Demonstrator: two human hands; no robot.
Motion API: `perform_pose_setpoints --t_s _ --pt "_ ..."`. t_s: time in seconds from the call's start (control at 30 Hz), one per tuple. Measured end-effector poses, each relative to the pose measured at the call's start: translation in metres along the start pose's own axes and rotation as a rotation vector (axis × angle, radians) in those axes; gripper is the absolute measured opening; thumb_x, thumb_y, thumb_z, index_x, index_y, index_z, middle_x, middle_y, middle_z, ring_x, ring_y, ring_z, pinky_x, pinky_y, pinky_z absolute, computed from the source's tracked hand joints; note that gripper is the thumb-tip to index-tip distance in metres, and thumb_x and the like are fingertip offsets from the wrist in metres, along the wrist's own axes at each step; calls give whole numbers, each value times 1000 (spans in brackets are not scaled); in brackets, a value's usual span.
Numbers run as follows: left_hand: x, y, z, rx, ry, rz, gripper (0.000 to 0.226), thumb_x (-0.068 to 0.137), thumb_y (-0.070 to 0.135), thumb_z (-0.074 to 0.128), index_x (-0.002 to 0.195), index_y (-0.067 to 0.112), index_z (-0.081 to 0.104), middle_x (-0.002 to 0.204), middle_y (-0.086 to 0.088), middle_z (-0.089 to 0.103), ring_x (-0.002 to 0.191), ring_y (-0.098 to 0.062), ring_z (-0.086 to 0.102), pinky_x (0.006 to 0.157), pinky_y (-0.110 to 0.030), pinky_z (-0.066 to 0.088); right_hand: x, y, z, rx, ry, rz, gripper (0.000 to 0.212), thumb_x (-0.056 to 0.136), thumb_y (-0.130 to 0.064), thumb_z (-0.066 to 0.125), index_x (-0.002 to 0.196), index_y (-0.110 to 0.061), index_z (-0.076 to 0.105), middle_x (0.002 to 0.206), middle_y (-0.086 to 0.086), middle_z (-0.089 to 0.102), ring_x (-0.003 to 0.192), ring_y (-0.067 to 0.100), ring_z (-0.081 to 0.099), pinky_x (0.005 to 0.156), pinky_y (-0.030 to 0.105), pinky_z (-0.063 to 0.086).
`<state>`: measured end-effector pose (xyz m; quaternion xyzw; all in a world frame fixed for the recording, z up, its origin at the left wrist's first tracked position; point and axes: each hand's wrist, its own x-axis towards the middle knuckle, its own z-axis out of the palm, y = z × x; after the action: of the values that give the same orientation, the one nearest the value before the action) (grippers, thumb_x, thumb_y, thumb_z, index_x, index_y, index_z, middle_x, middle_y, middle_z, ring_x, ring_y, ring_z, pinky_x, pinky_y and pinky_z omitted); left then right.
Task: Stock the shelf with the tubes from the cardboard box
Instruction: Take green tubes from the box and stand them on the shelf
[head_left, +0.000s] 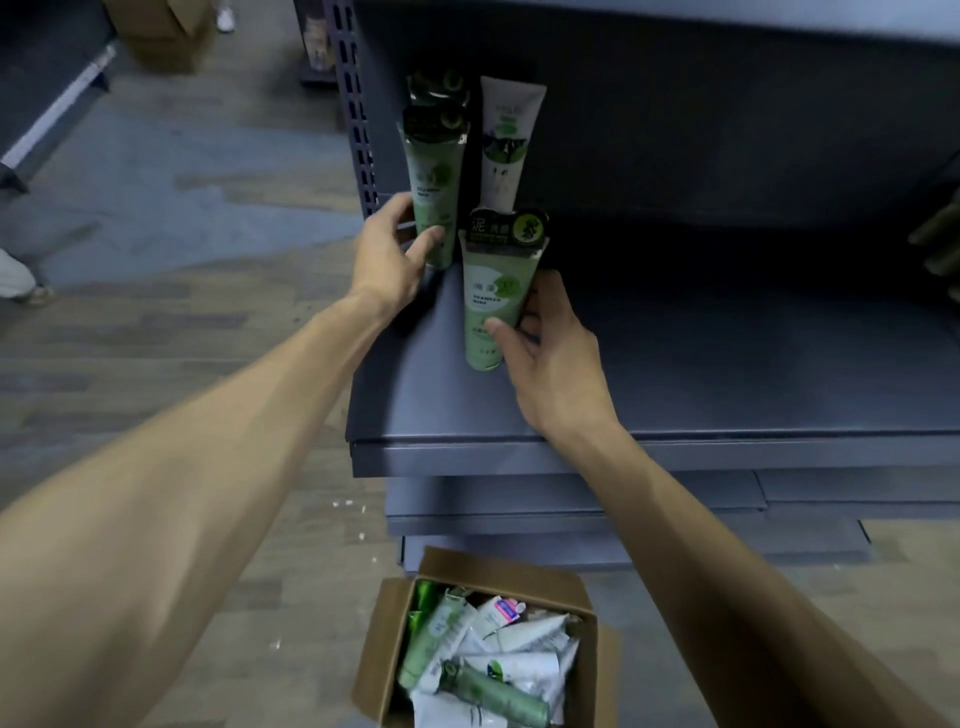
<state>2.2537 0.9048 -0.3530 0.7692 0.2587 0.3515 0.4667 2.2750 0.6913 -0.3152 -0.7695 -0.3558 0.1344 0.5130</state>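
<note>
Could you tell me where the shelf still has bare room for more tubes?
The shelf is bare right of the right hand and front green tube. Its left end is crowded: left hand, green tube, white tube.

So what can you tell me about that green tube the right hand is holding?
The green tube looks like soft plastic, pale green with a white and green label reading SEAWEED. A dark printed card sits on its upper end. It stands upright, cap end down, on the grey shelf, near the front. The right hand grips its lower part, thumb in front, fingers behind.
</note>
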Motion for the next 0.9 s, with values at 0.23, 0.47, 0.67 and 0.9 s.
perform_pose_setpoints --t_s 0.23,0.47,0.67,0.9 --pt "16 -7 3 -25 -7 -10 27 92 7 62 119 12 63 107 5 70 93 -1 63 82 -12 50 4 3 1 -3 1 -24 26 92 -14 62 115 -18 50 101 -8 69 90 5 68 85 37 58" --pt "21 -7 4 -19 -15 -22 27 92 6 61 118 13 64 110 2 67 98 -8 63 89 -19 53 5 1 -2 -7 -12 -8 23 92 -12 62 111 -20 50 97 -16 67 90 -3 66 83 23 57" --pt "21 -5 9 38 53 -38 24 92 5 61 116 9 64 111 -4 49 97 -15 58 90 -18 51 3 -1 -3 -4 -20 6 24 93 -13 61 113 -20 50 94 -19 67 88 -8 64 77 13 53" --pt "19 -1 5 -35 93 -41 21 87 3 66 98 16 54 93 3 60 83 -4 56 79 -17 50 1 -6 -5 54 -36 26 23 93 -6 60 113 -15 51 92 -21 63 85 -18 60 71 1 45"
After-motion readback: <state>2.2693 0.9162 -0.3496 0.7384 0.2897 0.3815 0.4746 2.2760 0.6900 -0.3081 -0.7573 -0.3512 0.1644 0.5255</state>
